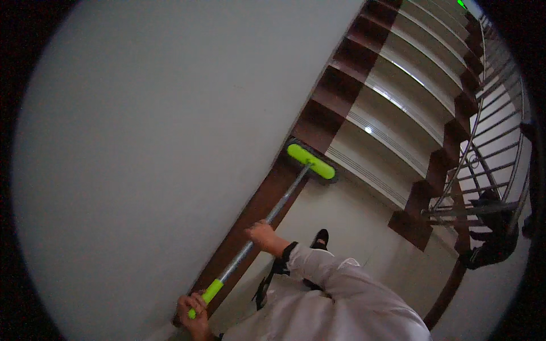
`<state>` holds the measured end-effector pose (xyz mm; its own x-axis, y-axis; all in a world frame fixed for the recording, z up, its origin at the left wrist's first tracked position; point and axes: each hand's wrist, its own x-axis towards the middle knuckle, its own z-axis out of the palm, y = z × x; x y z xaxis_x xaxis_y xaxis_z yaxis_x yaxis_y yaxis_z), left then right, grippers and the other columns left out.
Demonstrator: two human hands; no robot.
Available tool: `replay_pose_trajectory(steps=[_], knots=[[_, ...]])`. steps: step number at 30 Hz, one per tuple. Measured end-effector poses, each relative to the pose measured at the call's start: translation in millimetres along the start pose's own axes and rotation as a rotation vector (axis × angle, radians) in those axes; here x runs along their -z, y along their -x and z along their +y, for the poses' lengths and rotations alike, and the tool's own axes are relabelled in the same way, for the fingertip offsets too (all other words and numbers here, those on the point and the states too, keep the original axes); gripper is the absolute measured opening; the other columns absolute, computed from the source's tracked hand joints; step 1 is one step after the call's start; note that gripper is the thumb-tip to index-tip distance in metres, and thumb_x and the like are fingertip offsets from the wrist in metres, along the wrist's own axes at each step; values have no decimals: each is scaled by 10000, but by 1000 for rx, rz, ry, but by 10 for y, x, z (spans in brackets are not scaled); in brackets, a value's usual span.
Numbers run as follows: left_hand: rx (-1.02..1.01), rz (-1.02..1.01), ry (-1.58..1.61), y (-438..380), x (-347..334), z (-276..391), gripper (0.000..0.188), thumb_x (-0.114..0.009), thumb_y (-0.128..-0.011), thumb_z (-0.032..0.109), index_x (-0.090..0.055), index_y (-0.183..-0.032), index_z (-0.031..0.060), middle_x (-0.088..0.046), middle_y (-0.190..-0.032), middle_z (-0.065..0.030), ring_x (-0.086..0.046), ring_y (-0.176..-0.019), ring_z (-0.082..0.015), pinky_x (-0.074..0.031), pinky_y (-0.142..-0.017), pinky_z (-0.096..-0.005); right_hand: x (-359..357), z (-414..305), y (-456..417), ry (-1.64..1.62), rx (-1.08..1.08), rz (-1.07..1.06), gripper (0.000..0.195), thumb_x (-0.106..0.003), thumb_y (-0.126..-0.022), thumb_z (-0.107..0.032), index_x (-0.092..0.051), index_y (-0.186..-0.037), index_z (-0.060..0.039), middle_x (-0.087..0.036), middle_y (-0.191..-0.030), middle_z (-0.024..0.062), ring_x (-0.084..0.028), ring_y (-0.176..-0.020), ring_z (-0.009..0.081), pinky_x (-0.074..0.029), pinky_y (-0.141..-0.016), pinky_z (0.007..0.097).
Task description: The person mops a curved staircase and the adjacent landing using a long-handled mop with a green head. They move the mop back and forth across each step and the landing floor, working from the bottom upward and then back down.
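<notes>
A long-handled broom or mop slants across the view, its lime-green head (311, 162) edged by a dark fringe. That head lies at the foot of the wall, where the landing meets the first step. My right hand (261, 235) is wrapped around the middle of the grey metal pole (279, 209). Lower down, my left hand (193, 310) grips the lime-green handle end (212, 291). Whether the fringe is bristle or fabric is hard to tell.
A pale wall (149, 149) runs along the left, bordered by a brown floor strip (239, 226). Pale steps (384, 140) with brown ends rise or drop toward the upper right. A metal railing (495, 157) and an unclear black object (495, 243) stand right. My dark shoe (321, 237) is on the landing.
</notes>
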<state>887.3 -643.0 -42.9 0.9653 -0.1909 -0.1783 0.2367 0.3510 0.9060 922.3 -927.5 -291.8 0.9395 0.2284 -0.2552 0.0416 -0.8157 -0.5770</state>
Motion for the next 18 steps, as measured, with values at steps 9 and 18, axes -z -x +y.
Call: replay_pose_trajectory(steps=[9, 18], knots=[[-50, 308, -473, -246, -823, 71, 217, -479, -935, 172, -410, -736, 121, -299, -497, 19, -380, -454, -137, -457, -722, -360, -363, -236, -5, -107, -52, 130, 356, -664, -754, -65, -587, -1099, -106, -672, -973, 106, -610, -1018, 307, -411, -911, 475], [-43, -561, -705, -712, -1127, -1463, 119, -618, -837, 118, -586, -788, 15, -588, -713, -81, -595, -622, -186, -534, -667, -313, -695, 1286, 1596, -328, -482, 524, 322, -711, -641, -2, -606, -925, -112, -659, -877, 112, -609, -926, 357, -426, -817, 490]])
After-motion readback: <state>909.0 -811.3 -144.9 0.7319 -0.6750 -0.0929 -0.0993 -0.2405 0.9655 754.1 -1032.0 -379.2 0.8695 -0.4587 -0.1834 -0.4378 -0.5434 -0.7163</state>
